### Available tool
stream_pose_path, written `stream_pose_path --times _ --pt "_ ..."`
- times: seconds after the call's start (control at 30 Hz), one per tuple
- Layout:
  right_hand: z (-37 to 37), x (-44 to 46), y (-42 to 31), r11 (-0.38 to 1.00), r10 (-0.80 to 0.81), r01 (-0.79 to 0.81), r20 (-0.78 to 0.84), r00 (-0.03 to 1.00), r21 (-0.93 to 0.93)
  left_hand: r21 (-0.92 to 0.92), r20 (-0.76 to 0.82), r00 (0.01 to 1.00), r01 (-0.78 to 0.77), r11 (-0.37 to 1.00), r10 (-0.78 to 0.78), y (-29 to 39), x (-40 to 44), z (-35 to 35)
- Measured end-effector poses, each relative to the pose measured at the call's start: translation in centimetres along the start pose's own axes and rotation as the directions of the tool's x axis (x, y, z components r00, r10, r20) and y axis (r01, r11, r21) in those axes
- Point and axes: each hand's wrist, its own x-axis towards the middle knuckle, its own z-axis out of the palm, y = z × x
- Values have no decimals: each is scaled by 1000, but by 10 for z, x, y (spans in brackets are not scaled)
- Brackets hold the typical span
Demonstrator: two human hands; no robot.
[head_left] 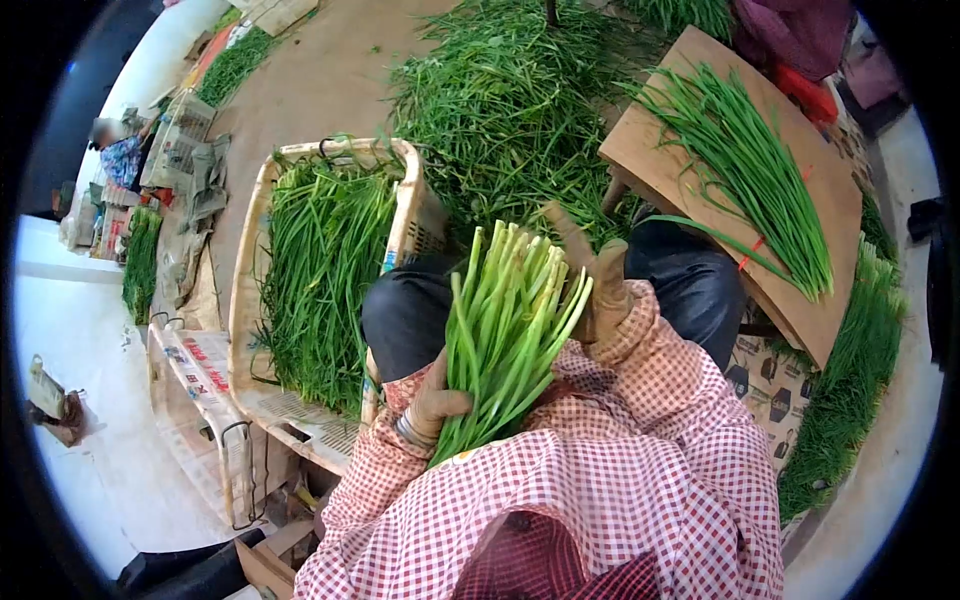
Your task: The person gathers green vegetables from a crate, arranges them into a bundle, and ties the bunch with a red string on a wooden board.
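Rm: brown floor [340, 80], 1 lg loose heap of greens [500, 110] on it, ahead of seated person. 1 brown board [815, 320] w/ 1 spread of chives [745, 170], 2 red ties [752, 250] visible. Crates nearby: 2, i.e. 1 filled crate [412, 190] w/ greens, 1 white crate [205, 390] beside it. 1 co-worker [122, 155], far bkgd. Chive bunch [510, 340] ×1, over lap, cut ends up. L hand [437, 405]: gloved, gripping bunch low. R hand [592, 278]: blurred, fingers apart, just beside stalk ends; contact unclear.
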Motion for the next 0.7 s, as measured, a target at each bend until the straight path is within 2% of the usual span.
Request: stream_pose_path --times 0.07,0.13,0.17,0.2,0.23,0.27,0.3,0.4,0.47,0.5,0.63,0.7 --pt "-3 4 -10 922 -155 122 -62 986 -366 115 -112 986 -108 987 121 -3 -1 4" --pt "9 -8 -21 673 -337 103 -180 924 -732 136 -161 975 -131 982 152 -5 -1 10" --pt "32 -18 -38 345 -288 128 25 957 -930 156 -181 971 -130 979 157 -6 -1 12" --pt "52 -27 -52 -32 -160 197 200 967 -980 178 -195 967 -131 975 165 -6 0 15" --pt "72 -31 -52 52 -119 105 98 988 -993 198 -205 962 -140 970 181 -6 1 20" --pt "71 -32 -53 49 -125 101 94 988 -994 198 -199 964 -136 971 175 -8 3 19" --pt "68 -32 -53 -21 -40 8 9 999 -1000 233 -208 959 -144 962 194 -10 4 16" --pt "71 -27 -56 -161 69 -106 -118 991 -981 312 -229 944 -161 936 239 -14 5 9" --pt "77 -27 -59 -366 104 -42 -85 991 -930 351 -250 934 -160 923 257 -16 4 8" --pt "80 -27 -61 -410 111 -26 -78 991 -912 345 -271 924 -168 923 269 -17 4 10" --pt "80 -23 -56 -464 168 -51 -144 975 -884 283 -284 914 -207 936 288 -16 7 20" --pt "70 -24 -46 -533 223 -68 -218 950 -843 252 -297 914 -205 946 278 -14 7 25"
